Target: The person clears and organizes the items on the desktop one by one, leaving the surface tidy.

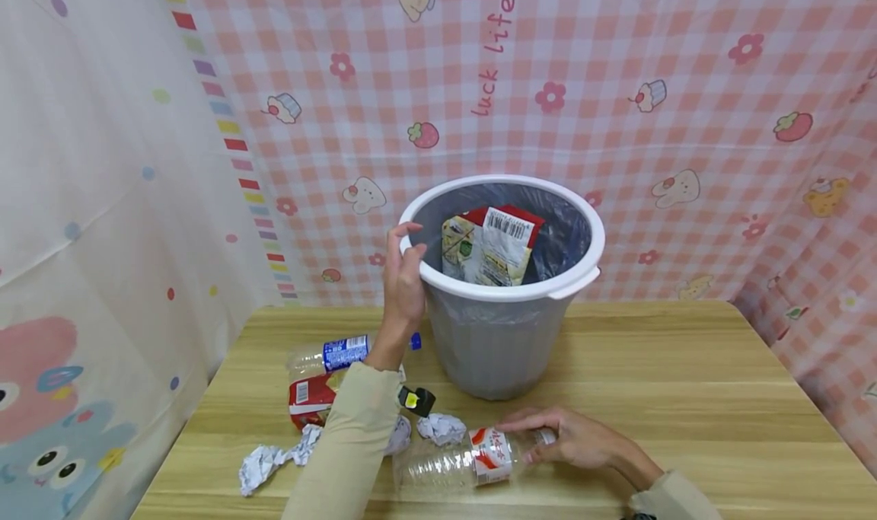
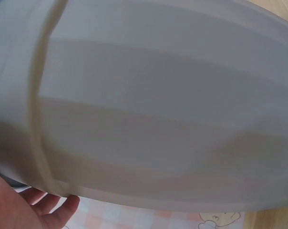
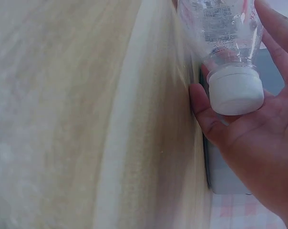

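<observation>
My left hand (image 1: 403, 284) grips the white rim of a grey trash bin (image 1: 496, 345) at its left side; the left wrist view is mostly filled by the bin's wall (image 2: 149, 109). Inside the lined bin is a crumpled red and white food package (image 1: 503, 250). Around the neck end of a clear plastic bottle (image 1: 438, 467) curl the fingers and thumb of my right hand (image 1: 575, 438). The bottle lies on its side with a red and white label, low in front of the bin. Its white cap (image 3: 236, 90) sits by the palm in the right wrist view.
Left of the bin lie a blue-labelled bottle (image 1: 346, 352) and a red package (image 1: 311, 398), partly behind my left arm. Crumpled white paper (image 1: 263, 467) is at the left, with another paper ball (image 1: 441, 429) beside the clear bottle. A checked curtain (image 1: 479, 71) hangs behind the wooden table (image 1: 685, 398).
</observation>
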The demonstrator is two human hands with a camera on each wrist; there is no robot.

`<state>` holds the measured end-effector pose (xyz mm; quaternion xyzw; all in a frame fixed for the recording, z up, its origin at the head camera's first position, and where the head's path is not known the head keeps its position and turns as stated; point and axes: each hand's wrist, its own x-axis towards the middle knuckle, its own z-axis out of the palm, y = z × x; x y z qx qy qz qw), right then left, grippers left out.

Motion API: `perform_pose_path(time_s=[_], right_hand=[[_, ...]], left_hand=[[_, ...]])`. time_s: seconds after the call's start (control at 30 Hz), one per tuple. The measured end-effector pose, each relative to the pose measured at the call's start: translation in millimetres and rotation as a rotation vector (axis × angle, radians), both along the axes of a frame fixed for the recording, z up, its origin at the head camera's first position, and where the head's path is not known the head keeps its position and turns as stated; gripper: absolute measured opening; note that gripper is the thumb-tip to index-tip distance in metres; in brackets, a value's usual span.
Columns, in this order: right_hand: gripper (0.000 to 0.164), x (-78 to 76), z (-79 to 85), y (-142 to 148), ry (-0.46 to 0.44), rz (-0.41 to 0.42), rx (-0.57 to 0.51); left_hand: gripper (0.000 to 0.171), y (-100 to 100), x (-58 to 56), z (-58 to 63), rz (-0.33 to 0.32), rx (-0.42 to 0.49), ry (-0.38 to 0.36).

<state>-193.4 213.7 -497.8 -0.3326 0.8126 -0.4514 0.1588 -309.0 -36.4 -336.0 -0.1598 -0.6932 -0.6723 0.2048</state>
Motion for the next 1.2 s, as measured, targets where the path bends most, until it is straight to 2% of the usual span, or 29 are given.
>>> perform_pose_path(time_s=[0.27, 0.83, 1.2], right_hand=[[0.049, 0.2, -1.9, 2, -0.025, 0.004, -0.036], [0.048, -2.5, 6.1, 11, -0.078, -0.002, -0.086], [0.045, 3.1, 23.7, 25, -0.020, -0.041, -0.114]], left_hand=[[0.039, 0, 0.5, -0.9, -0.003, 0.000, -0.005], [0.039, -1, 0.9, 0.3, -0.016, -0.007, 0.003], [0.038, -2, 1.7, 0.1, -0.009, -0.022, -0.006]])
